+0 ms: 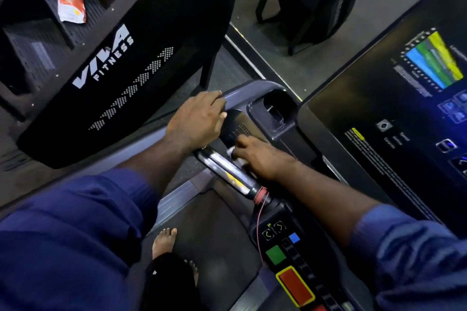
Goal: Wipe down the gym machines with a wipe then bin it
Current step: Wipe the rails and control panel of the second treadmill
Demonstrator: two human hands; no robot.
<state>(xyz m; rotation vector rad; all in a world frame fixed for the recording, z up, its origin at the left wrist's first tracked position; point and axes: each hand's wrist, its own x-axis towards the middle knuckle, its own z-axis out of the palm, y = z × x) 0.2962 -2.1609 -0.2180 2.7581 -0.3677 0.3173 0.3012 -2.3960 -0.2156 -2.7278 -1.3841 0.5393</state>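
Gym treadmill's grey plastic console (pixel 252 86): right hand (pixel 257 156), grip curled round a crumpled white wipe (pixel 231 153), meets the chrome handlebar (pixel 222 167) running ten-to-four o'clock; left hand (pixel 197 121) rests flat at eleven.

white wipe (pixel 231 153), red stop button (pixel 294 285) edged yellow, green button (pixel 275 255), blue button (pixel 294 238), black panel (pixel 113 78) with white dotted chevrons, screen (pixel 434 60) banded blue, green, yellow.
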